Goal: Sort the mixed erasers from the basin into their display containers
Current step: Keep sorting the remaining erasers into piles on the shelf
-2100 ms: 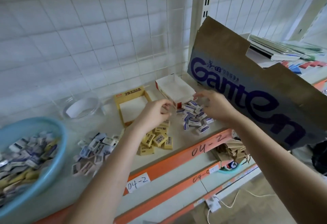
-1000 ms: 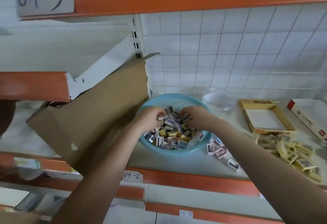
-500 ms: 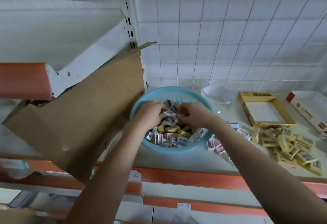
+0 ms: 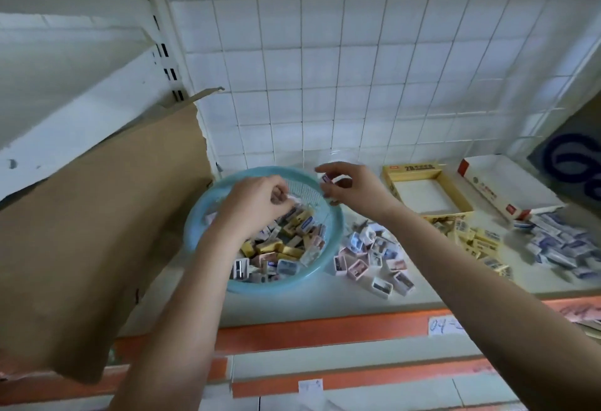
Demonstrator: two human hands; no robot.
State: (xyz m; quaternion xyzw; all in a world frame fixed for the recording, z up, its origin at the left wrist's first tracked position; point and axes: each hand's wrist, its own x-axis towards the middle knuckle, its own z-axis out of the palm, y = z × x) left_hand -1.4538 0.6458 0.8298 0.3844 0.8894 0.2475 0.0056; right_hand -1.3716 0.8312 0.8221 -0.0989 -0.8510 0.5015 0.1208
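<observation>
A light blue basin [image 4: 208, 209] on the shelf holds several mixed erasers [image 4: 283, 248], yellow, white and blue-printed. My left hand [image 4: 257, 199] hovers over the basin with fingers curled, pinching a small eraser at its fingertips. My right hand [image 4: 348, 186] is raised over the basin's right rim and holds a small white eraser [image 4: 326, 179] between thumb and fingers. To the right stand an empty yellow display box [image 4: 395, 183] and a white and red display box [image 4: 481, 183].
Sorted heaps lie on the shelf: picture-printed erasers [image 4: 370, 254], yellow erasers [image 4: 478, 241], blue and white erasers [image 4: 566, 245]. A clear round container [image 4: 344, 155] is behind my right hand. Brown cardboard [image 4: 97, 232] leans at the left. The orange shelf edge [image 4: 325, 329] runs along the front.
Both hands dug in the basin half a second ago; now the right hand has lifted out to the right with a white eraser, and the left hand has risen slightly.
</observation>
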